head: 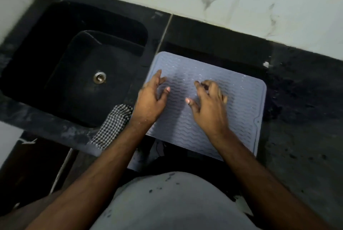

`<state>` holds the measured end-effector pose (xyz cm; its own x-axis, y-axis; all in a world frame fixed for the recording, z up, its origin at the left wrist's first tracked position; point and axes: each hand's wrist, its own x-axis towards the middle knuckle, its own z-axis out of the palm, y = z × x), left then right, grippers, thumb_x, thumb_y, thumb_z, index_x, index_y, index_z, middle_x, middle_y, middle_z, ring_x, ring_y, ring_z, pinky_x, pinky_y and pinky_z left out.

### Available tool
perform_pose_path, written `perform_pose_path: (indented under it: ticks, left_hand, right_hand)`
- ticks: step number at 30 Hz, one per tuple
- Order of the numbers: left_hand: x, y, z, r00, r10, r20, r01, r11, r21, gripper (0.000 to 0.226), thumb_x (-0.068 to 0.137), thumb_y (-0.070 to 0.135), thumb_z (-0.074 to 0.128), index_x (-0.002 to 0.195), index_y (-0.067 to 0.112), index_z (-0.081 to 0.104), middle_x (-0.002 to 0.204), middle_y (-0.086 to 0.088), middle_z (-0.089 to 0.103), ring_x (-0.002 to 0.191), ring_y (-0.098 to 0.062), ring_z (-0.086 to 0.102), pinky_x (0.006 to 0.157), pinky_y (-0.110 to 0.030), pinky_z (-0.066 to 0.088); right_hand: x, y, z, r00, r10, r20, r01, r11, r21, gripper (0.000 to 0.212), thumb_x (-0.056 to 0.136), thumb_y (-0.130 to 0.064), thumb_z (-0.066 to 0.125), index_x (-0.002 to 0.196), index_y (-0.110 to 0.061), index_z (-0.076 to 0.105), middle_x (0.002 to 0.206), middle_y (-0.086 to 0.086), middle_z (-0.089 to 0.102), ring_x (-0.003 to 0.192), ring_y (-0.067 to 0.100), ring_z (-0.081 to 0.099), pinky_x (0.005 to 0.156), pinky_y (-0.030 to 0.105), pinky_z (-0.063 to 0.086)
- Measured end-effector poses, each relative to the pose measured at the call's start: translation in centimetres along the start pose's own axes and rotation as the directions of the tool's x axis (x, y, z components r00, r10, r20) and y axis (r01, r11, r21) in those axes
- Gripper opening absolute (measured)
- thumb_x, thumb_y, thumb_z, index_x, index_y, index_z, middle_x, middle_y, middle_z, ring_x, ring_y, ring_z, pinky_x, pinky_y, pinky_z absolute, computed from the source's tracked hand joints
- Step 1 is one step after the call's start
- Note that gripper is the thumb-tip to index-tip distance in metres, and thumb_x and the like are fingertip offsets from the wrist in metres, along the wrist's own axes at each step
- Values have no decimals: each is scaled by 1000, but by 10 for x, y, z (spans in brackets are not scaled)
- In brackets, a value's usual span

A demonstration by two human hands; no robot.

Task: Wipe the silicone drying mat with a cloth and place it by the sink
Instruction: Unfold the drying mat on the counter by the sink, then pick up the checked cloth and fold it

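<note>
A pale blue silicone drying mat (239, 103) with wavy ridges lies flat on the black counter, just right of the black sink (55, 66). Its near edge hangs slightly over the counter front. My left hand (151, 99) hovers over the mat's left edge with fingers spread and loosely bent, holding nothing. Over the mat's middle my right hand (209, 103) is spread the same way, fingertips near the surface. A black-and-white checked cloth (113, 127) lies on the counter rim between sink and mat, partly under my left forearm.
The sink has a metal drain (99, 77) at its centre. A white marble-look wall (241, 1) runs behind the counter. Dark speckled counter (306, 99) stretches to the right of the mat. My torso in a pale shirt fills the bottom of the view.
</note>
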<state>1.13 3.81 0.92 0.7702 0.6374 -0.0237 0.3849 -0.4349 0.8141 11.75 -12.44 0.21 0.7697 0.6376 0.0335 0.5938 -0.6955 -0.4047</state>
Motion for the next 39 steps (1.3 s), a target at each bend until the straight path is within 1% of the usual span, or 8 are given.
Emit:
perform_pose_path:
  ticks: [6, 10, 14, 18, 26, 31, 35, 39]
  left_hand:
    - [-36, -24, -49, 989, -106, -106, 104, 994, -20, 54, 97, 28, 65, 147, 16, 48, 133, 2, 66, 125, -11, 59, 106, -32, 48]
    - [-58, -45, -75, 978, -153, -144, 188, 943, 273, 40, 93, 28, 67, 130, 13, 64, 124, -9, 67, 116, -30, 59, 98, -41, 49]
    - [-83, -70, -91, 926, -349, -146, 374, 785, 494, 59, 85, 48, 72, 131, 14, 58, 123, -15, 58, 115, -37, 51, 95, -46, 46]
    - [-96, -93, -93, 911, -393, -127, 406, 794, 452, 65, 81, 63, 69, 121, 12, 60, 116, -12, 58, 111, -33, 56, 93, -47, 48]
    - [-89, -90, -107, 823, -557, -109, 543, 829, -134, 46, 87, 57, 69, 106, 18, 53, 93, 7, 63, 93, -17, 65, 78, -36, 54]
    - [-71, -67, -126, 824, -563, 63, 430, 549, -717, 31, 96, 39, 64, 115, 15, 57, 113, -9, 72, 105, -26, 71, 95, -52, 56]
    - [-59, -43, -148, 863, -478, 165, 378, 394, -838, 26, 101, 25, 59, 122, 9, 56, 113, -15, 71, 101, -29, 71, 82, -43, 60]
    - [-57, -19, -174, 887, -375, 271, 401, 331, -854, 28, 101, 21, 59, 127, 9, 56, 118, -15, 72, 106, -32, 71, 86, -44, 59]
  right_hand:
    - [-3, -59, 17, 989, -148, 4, 148, 988, 36, 57, 90, -42, 69, 140, -18, 56, 132, 7, 48, 125, 25, 47, 97, 46, 39]
    - [-14, -91, 30, 974, -224, 32, 222, 974, 50, 57, 88, -39, 72, 139, -19, 56, 130, 6, 48, 122, 26, 51, 94, 46, 42]
    - [-28, -118, 47, 953, -289, 88, 283, 956, 72, 57, 89, -35, 71, 141, -19, 55, 130, 5, 48, 121, 26, 51, 94, 46, 43]
    - [-39, -137, 56, 944, -301, 135, 290, 953, 91, 57, 91, -36, 68, 143, -21, 52, 132, 2, 45, 122, 23, 50, 97, 46, 42]
    - [-50, -156, 64, 938, -264, 226, 209, 948, 242, 55, 95, -36, 65, 145, -19, 50, 129, 1, 48, 108, 19, 58, 89, 37, 53]
    - [-49, -180, 64, 966, -64, 251, -77, 854, 515, 52, 98, -46, 58, 143, -21, 52, 125, -2, 64, 109, 11, 62, 94, 35, 54]
    - [-44, -203, 49, 986, 23, 162, -118, 787, 606, 42, 98, -49, 56, 134, -30, 61, 120, -9, 60, 108, 6, 61, 92, 37, 56]
    - [-27, -227, 19, 1000, -16, 18, 2, 798, 602, 47, 95, -48, 60, 137, -27, 59, 118, -11, 55, 108, 1, 58, 90, 18, 51]
